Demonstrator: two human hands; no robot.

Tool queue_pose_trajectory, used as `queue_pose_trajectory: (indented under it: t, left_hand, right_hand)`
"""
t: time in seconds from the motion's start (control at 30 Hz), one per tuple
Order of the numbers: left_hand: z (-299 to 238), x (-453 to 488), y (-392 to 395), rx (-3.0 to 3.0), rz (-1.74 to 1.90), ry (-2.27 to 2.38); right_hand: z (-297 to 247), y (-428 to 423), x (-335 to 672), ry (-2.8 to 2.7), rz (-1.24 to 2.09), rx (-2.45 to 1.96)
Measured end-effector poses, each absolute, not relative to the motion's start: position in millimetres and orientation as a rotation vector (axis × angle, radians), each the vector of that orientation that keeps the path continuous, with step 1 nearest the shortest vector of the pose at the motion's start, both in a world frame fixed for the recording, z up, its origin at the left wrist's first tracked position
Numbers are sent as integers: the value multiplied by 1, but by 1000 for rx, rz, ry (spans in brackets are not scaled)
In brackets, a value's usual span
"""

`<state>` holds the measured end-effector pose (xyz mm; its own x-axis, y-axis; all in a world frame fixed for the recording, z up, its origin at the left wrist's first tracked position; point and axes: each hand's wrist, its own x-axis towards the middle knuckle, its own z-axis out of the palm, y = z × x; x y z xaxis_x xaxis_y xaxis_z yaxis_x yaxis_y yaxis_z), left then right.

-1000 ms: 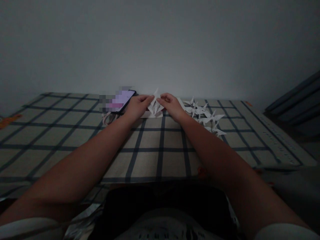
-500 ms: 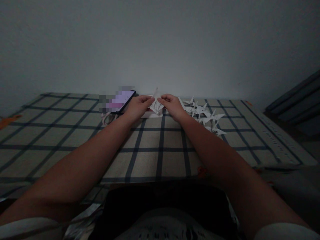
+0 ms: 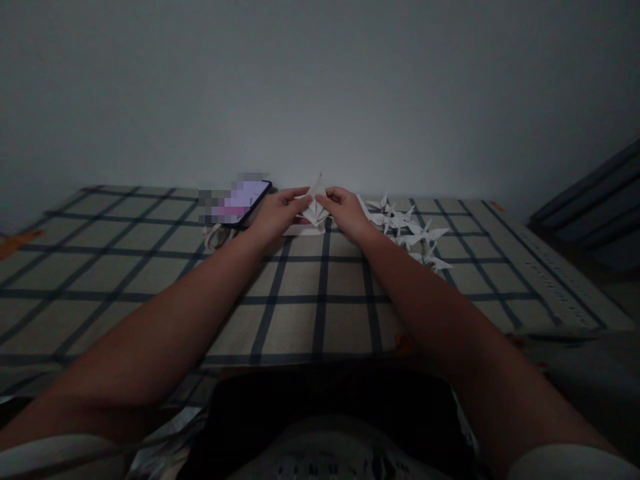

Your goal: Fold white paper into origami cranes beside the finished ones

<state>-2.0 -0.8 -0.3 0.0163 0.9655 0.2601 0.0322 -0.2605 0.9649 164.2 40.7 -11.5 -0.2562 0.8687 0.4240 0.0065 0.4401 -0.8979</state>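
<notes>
A piece of white folded paper (image 3: 317, 208), diamond-shaped with a pointed tip facing the wall, is held between both hands. My left hand (image 3: 280, 212) pinches its left side, thumb on top. On the right side, my right hand (image 3: 346, 208) grips it between thumb and curled fingers. Beneath the hands lies a flat white paper (image 3: 305, 230), mostly covered by them. Just right of my right hand, several folded white paper cranes (image 3: 400, 223) lie in a loose cluster.
A phone (image 3: 245, 202) with a lit screen leans left of my left hand, a pale cable (image 3: 215, 237) beside it. A checked cloth (image 3: 295, 327) covers the table, which stands against a grey wall (image 3: 320, 87). Something orange (image 3: 20, 244) lies at the far left.
The folded paper has shifted slightly right and its tip now points more upright. Both hands keep their grip, with the left fingers stretched a little farther behind the paper.
</notes>
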Motion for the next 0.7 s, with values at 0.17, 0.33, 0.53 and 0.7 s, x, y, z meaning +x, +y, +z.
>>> queue_pose_trajectory:
  t: [0.17,0.33,0.53,0.7]
  left_hand:
    - [-2,-4,4,1479,1395,1090]
    - [-1,-6,2,1532,1397,1119]
    - [0,-2,0,1361,1309,1034]
    - [-6,-3,5,1422,1322,1033]
  right_hand:
    - [-14,43,164,-1583,1031,-731]
    - [-14,41,163,-1609,1044,-765]
    - [-7,35,164,-1591,974,-805]
    - [-5,32,163,-1577,956,-795]
